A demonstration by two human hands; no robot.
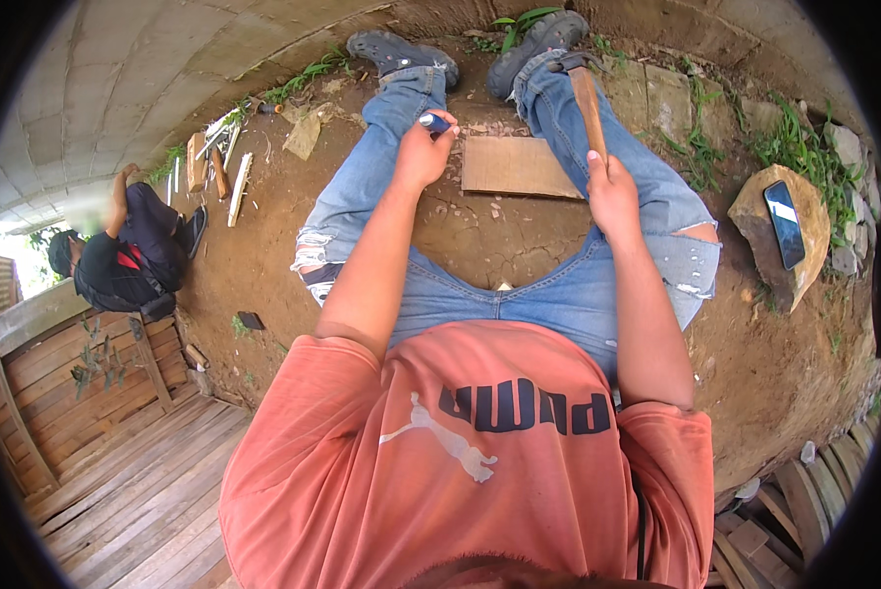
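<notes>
Hammer: the hammer (589,110) was clamped in the right hand (614,191), gripped low on its wooden handle, with the dark head pointed off toward the right shoe (538,51).
Blue tool: the blue-handled tool (433,124) was held in the left hand (425,159), fingers wrapped right around it, pale end cap showing. The two hands were kept well apart.
Board: the brown board (519,167) was laid flat on the dirt (504,234) between the legs, just beside the left hand, not gripped by either one.
Step in hand: looked like setup for hammer work, honestly. Both tools were held, but no blow could be seen landing.
Next move: judging by the grips, the blue tool would need to be set firmly on the board, with the left fingers kept low and the hammer brought over its cap.
Hard to see: the working end of the blue tool was hidden by the hand, so its type, and whether the board was touched, couldn't be told. The board's right end was partly lost by the jeans (646,187).
Edges: what was being done by the co-worker (131,255) couldn't be made out, and the corners were cut off by the dark lens rim.
</notes>
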